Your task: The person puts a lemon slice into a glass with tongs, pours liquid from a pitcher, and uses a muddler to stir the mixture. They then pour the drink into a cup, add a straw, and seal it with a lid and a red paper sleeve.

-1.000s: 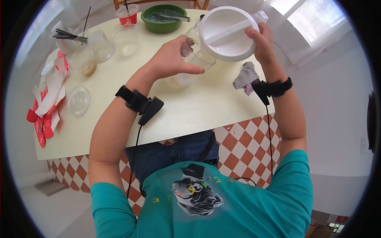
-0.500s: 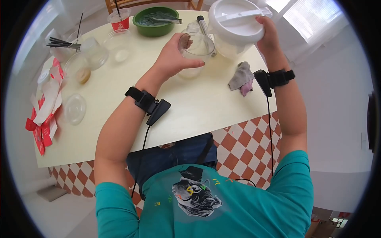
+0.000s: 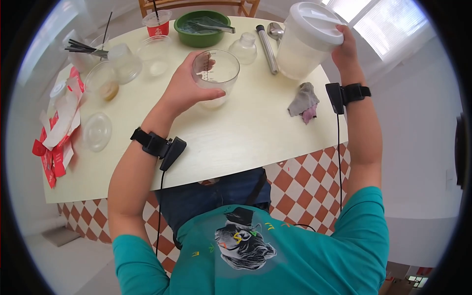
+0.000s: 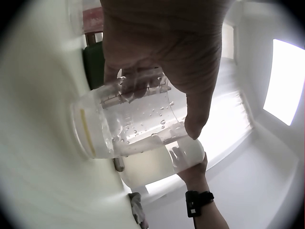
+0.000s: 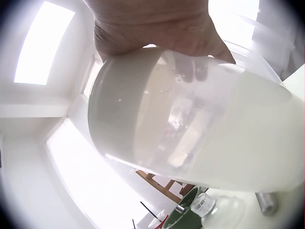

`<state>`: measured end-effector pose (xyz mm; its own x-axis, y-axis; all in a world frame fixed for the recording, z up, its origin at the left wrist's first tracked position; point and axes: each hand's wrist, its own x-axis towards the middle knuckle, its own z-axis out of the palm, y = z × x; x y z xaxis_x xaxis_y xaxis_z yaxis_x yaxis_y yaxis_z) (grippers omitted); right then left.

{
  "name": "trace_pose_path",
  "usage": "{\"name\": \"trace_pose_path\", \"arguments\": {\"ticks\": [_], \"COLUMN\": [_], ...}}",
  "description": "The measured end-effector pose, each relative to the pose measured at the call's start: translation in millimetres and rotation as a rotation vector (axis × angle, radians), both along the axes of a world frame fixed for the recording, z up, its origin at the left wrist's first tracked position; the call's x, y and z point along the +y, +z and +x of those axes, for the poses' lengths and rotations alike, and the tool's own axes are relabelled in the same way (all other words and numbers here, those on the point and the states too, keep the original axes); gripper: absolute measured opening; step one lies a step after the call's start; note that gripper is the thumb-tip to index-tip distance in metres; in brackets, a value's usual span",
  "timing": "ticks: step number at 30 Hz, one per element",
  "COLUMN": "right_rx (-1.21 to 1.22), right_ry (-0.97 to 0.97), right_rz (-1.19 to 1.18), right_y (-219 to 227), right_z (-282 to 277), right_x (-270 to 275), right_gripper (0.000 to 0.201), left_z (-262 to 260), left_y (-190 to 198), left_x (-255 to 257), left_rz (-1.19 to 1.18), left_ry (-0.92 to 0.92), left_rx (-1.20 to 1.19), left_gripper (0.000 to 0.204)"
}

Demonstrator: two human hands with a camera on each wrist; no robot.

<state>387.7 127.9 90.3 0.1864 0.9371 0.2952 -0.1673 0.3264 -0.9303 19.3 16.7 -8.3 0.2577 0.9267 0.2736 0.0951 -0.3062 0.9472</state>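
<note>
The left hand (image 3: pixel 184 88) grips a clear measuring cup (image 3: pixel 216 73) with printed marks, thumb on the near side and fingers round the far side. In the left wrist view the cup (image 4: pixel 138 119) shows droplets on its wall. At the right, the right hand (image 3: pixel 345 49) holds a large translucent pitcher (image 3: pixel 307 46) with a white lid, its fingers at the handle side. The right wrist view shows pale, cloudy contents in the pitcher (image 5: pixel 248 129). The pitcher is nearly upright, apart from the cup.
Between cup and pitcher stand a small clear bottle (image 3: pixel 243 49) and a metal-and-black rod (image 3: pixel 267 49), with a metal spoon (image 3: pixel 275 31) behind. A grey cloth (image 3: pixel 303 100) lies nearer. Farther back is a green basin (image 3: pixel 199 37); plastic containers (image 3: pixel 123 64) and torn red-white packaging (image 3: pixel 61 123) are left.
The pitcher has gone from tilted over beside the cup to nearly upright, farther right. The left hand has moved the cup left and nearer the body, uncovering the small bottle.
</note>
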Motion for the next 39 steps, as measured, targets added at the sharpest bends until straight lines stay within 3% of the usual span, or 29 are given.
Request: {"name": "trace_pose_path", "arguments": {"ticks": [8,19,26,29,31,35,37,38,39], "right_rx": [0.027,0.130,0.097,-0.007,-0.129,-0.181,-0.256,-0.259,-0.332], "right_ry": [0.069,-0.010,0.032,-0.038,-0.237,-0.421,-0.662,-0.654,-0.611], "right_rz": [-0.028,-0.229,-0.188,-0.194,-0.308,-0.386,-0.218,-0.220,0.064], "right_y": [-0.2,-2.8,-7.8,-0.4,4.6,2.5,-1.6,-6.9,-14.0], "right_z": [35.0,55.1,70.6,64.7,58.2,56.6,50.7,47.2,42.8], "right_x": [20.0,18.5,25.4,22.9,12.7,-10.9,-26.9,-31.2,-35.0], "right_gripper": [0.044,0.054,0.056,0.058,0.057,0.058,0.042,0.042,0.032], "left_z": [-26.0,-42.8,-39.9,-39.9,-39.2,-37.0,-38.4,-38.9,-39.0], "left_y": [4.1,-3.6,-3.5,-2.5,-1.3,0.9,1.5,2.0,2.9], "left_x": [-17.8,-16.2,-17.7,-17.1,-17.3,-18.8,-17.5,-18.1,-18.2], "left_rz": [-0.008,0.064,0.034,0.040,0.039,0.052,0.061,0.057,0.057], "left_ry": [0.054,0.099,0.115,0.112,0.117,0.116,0.110,0.117,0.112], "left_rx": [0.045,0.021,0.038,0.017,0.039,0.018,0.008,0.007,0.010], "left_gripper": [0.086,0.084,0.085,0.086,0.086,0.086,0.085,0.085,0.086]}}
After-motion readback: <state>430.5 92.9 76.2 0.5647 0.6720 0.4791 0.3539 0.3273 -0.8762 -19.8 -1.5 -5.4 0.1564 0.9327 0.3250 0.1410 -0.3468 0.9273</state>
